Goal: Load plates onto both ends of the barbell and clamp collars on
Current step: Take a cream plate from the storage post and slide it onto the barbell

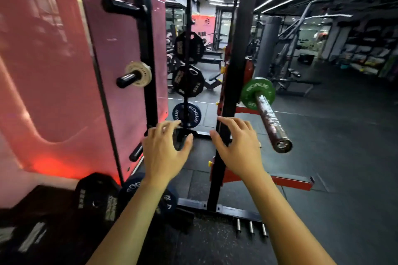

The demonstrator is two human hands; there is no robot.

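The barbell (270, 119) rests across the rack, its near sleeve sticking out toward us, and everything else is easiest placed from it. One green plate (256, 95) already sits on that sleeve, pushed in against the rack upright (234, 84); no collar is on the bare length outside it. Left of the barbell, past the upright, a blue plate (187, 115) hangs on a storage peg low on the far post, with two black plates (187, 83) stacked above it. Farther left again, a small pale plate (139, 73) sits on another peg, and more plates (97, 196) lean on the floor below. Both hands are out in front and hold nothing: the left hand (164, 153) is spread with fingers loosely bent, its fingertips close by the blue plate, and the right hand (238, 148) hovers beside the upright, just left of the sleeve end, fingers likewise relaxed. The blue plate looks the likely next load. It should be dense, rigid and smooth-faced, heavy for its size, so I would take it by the rim with both hands on opposite sides, draw it straight off the peg, and keep it square to the sleeve so the bore does not bind when sliding on.
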